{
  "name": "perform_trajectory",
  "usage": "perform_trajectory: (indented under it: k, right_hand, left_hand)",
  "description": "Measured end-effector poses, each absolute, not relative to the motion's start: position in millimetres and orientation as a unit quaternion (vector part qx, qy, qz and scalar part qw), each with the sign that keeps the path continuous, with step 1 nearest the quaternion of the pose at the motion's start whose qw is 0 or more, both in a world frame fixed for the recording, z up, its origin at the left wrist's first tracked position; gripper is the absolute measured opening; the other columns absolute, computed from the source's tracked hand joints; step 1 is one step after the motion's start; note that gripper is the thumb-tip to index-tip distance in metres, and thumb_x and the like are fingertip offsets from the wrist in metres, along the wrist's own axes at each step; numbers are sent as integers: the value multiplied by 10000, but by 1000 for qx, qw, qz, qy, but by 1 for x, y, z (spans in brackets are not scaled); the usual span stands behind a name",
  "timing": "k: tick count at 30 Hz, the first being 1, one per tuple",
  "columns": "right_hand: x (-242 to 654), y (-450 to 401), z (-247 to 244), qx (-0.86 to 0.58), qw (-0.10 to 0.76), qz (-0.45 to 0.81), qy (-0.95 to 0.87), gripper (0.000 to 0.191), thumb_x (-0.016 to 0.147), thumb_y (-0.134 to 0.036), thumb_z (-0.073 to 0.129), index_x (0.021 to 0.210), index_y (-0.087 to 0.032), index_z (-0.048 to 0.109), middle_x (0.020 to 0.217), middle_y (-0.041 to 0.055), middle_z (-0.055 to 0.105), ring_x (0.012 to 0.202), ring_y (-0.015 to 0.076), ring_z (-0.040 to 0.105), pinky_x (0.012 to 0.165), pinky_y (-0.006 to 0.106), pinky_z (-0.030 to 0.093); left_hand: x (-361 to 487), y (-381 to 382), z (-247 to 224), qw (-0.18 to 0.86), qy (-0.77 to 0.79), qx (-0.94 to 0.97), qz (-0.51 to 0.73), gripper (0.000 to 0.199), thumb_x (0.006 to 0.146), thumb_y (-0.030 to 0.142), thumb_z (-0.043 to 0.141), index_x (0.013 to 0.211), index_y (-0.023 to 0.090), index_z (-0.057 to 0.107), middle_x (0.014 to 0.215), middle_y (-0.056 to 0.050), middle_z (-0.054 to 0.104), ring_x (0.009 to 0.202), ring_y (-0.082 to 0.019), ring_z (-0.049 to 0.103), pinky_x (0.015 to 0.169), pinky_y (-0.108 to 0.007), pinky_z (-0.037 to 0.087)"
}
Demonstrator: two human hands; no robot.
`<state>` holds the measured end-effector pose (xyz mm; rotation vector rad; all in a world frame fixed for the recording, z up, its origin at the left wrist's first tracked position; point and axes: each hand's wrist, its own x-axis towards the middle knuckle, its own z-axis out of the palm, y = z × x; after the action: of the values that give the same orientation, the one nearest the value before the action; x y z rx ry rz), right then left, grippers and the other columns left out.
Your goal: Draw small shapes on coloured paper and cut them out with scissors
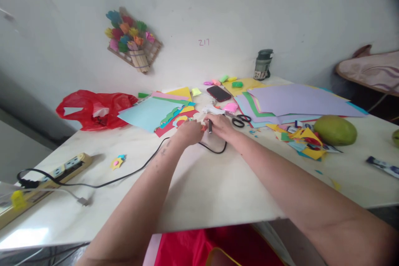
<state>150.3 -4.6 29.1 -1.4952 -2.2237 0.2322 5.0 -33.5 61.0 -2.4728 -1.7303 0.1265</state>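
Observation:
My left hand is closed at the middle of the table, its fingertips close to my right hand. A bit of orange shows at those fingertips, too small to name. My right hand is closed around a dark pen-like stick that points down toward the table. Just behind the hands lies a white crumpled-looking item, partly hidden. Black-handled scissors rest right of my right hand. A paper flower in yellow and white lies on red paper beside my left hand.
A black cord runs from the power strip under my hands. Coloured sheets, paper scraps, a green fruit, a phone, a bottle, a red bag and a small paper flower lie around.

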Motion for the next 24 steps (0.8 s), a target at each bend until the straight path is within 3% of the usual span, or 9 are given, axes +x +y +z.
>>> perform_trajectory:
  k: [2, 6, 14, 17, 20, 24]
  right_hand:
    - [151, -3, 28, -541, 222, 82, -807, 290, 892, -277, 462, 1040, -215, 704, 1012, 83, 731, 941, 236, 654, 675, 276, 375]
    - [151, -1, 25, -537, 229, 73, -809, 295, 885, -263, 452, 1037, -218, 701, 1003, 77, 733, 933, 228, 649, 678, 280, 371]
    - [150, -4, 26, -552, 264, 136, -779, 270, 874, -269, 486, 1017, -238, 713, 949, 54, 736, 951, 218, 646, 751, 285, 425]
    - [151, 0, 22, -549, 330, 177, -748, 272, 889, -256, 468, 1019, -241, 707, 845, 28, 739, 935, 197, 650, 793, 276, 445]
    - [153, 6, 20, -535, 385, 229, -716, 359, 949, -364, 381, 942, -224, 711, 677, 9, 698, 806, 178, 651, 757, 256, 455]
    - [155, 12, 19, -560, 419, 194, -688, 369, 933, -409, 424, 836, -199, 710, 754, 36, 708, 804, 186, 644, 726, 253, 451]
  left_hand:
    - [16, -42, 60, 73, -530, -839, 97, 391, 930, 216, 361, 1194, 151, 642, 1197, -112, 677, 1231, -243, 544, 1034, -373, 408]
    - [26, -54, 47, 99, -530, -839, 76, 468, 955, 301, 349, 1316, 72, 539, 1393, -170, 535, 1359, -275, 416, 1154, -430, 265]
    - [22, -61, 27, 91, -550, -830, 13, 480, 945, 259, 328, 1335, 29, 485, 1352, -208, 555, 1313, -259, 479, 1140, -430, 292]
    - [23, -62, 26, 94, -552, -829, -9, 460, 942, 261, 347, 1328, 53, 487, 1347, -205, 557, 1272, -253, 522, 1120, -427, 323]
    - [24, -64, 26, 86, -560, -824, -9, 446, 950, 264, 326, 1293, 52, 515, 1342, -205, 554, 1264, -251, 527, 1103, -403, 342]
    - [25, -65, 24, 67, -573, -817, -8, 487, 953, 299, 318, 1347, 58, 473, 1417, -193, 492, 1329, -265, 453, 1136, -404, 285]
